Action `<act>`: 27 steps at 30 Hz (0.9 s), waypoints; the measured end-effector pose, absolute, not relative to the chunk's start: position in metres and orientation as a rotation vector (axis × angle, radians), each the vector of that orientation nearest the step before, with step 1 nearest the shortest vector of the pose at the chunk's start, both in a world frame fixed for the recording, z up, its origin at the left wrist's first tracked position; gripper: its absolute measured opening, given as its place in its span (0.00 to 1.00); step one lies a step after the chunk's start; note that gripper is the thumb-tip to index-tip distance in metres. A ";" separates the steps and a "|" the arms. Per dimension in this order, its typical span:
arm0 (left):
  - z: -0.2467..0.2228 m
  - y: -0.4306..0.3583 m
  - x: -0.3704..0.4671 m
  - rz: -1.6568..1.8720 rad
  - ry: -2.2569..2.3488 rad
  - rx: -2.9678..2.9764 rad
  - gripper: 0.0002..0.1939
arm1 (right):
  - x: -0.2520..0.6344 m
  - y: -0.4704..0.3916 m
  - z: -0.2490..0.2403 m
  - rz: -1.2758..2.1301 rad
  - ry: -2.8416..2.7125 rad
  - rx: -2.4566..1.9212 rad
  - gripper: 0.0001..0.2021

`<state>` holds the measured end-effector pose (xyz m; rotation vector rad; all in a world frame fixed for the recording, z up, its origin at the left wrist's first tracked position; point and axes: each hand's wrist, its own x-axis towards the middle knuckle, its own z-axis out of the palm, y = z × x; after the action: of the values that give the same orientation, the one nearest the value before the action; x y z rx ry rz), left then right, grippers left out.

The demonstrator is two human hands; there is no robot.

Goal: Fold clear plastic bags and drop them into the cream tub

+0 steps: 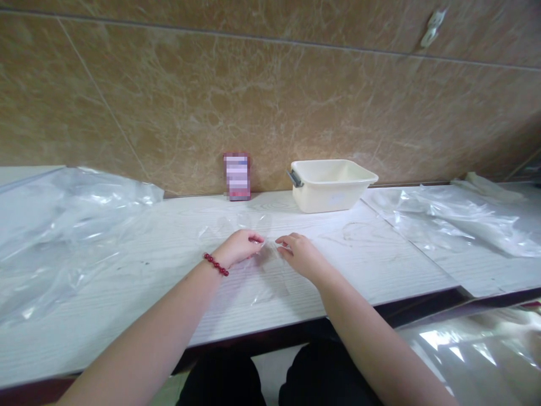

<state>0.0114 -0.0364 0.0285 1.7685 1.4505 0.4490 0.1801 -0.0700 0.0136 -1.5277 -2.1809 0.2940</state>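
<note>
Clear plastic sheet (257,265) lies flat, pinched by left hand (239,246) and right hand (301,255), forearms converging.

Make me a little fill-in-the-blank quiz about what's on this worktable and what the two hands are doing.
1. Both hands pinch a clear plastic ____ lying on the white table.
2. The left hand has a bracelet of ____ beads at its wrist.
3. The cream tub stands against the wall, to the ____ of the right hand.
4. The inside of the tub looks ____.

Missing words: bag; red; right; empty
</note>
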 end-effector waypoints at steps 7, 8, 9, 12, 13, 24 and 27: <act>0.025 -0.034 0.008 0.423 1.477 1.978 0.14 | 0.178 -0.073 0.017 0.272 -2.260 -1.551 0.12; 0.025 -0.033 0.007 0.411 1.469 1.998 0.14 | 0.178 -0.073 0.017 0.266 -2.279 -1.544 0.12; 0.024 -0.033 0.006 0.398 1.462 2.011 0.15 | 0.178 -0.073 0.018 0.260 -2.299 -1.533 0.12; 0.024 -0.031 0.004 0.364 1.466 2.025 0.15 | 0.177 -0.073 0.019 0.244 -2.342 -1.514 0.12; 0.024 -0.031 0.004 0.359 1.473 2.026 0.15 | 0.177 -0.073 0.019 0.238 -2.348 -1.514 0.12; 0.030 -0.031 0.002 0.301 1.439 2.039 0.17 | 0.176 -0.074 0.018 0.191 -2.442 -1.491 0.13; 0.028 -0.030 0.001 0.303 1.437 2.058 0.18 | 0.176 -0.074 0.017 0.199 -2.466 -1.509 0.15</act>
<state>0.0007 -0.0303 0.0281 2.0582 1.4368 0.3031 0.1762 -0.0743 0.0170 -1.5095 -2.4655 0.1987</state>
